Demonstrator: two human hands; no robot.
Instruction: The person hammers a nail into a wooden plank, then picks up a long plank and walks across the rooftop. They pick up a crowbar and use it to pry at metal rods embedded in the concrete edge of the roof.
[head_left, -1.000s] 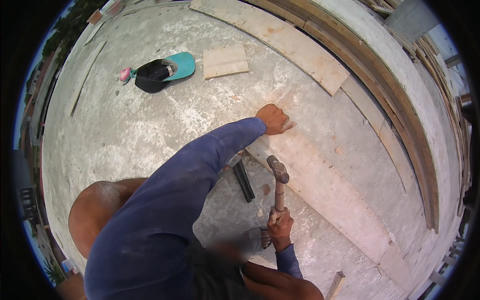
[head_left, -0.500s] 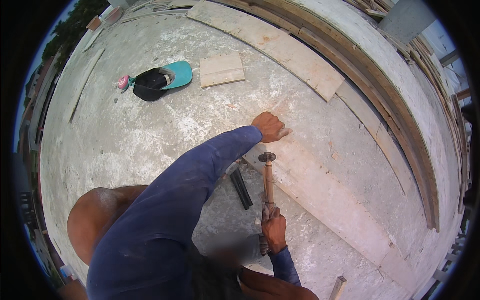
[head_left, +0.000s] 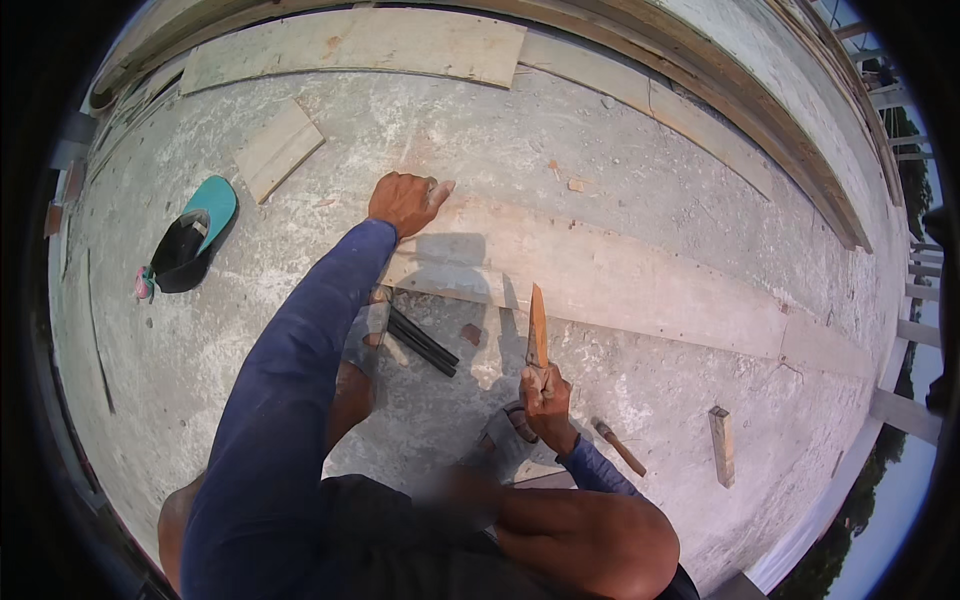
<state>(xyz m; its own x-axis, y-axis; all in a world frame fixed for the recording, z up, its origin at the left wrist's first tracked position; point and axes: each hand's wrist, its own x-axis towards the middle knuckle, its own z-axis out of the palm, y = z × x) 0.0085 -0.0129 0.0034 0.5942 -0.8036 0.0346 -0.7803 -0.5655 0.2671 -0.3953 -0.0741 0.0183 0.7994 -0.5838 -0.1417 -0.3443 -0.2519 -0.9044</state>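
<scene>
My left hand [head_left: 408,203] rests with curled fingers and thumb out at the left end of a long plywood strip [head_left: 600,275]; whatever it may hold is hidden. In my closed right hand [head_left: 546,405] a pointed orange-brown strip [head_left: 537,325] stands tip forward, over the near edge of the plywood; its exact kind is unclear. A hammer [head_left: 622,448] lies on the concrete just right of my right wrist. Between my feet are dark, narrow bars [head_left: 422,342], side by side.
A teal and black cap [head_left: 195,235] lies at left, beside a small plywood piece [head_left: 280,150]. Farther off are another plywood strip [head_left: 360,45] and long timber beams [head_left: 720,90]. A short wood block [head_left: 721,447] is at right. My bent knee [head_left: 600,540] is near.
The hammer has left my right hand and lies on the ground; that hand now holds the pointed strip. My view has turned right, and my left hand stays at the plywood's end.
</scene>
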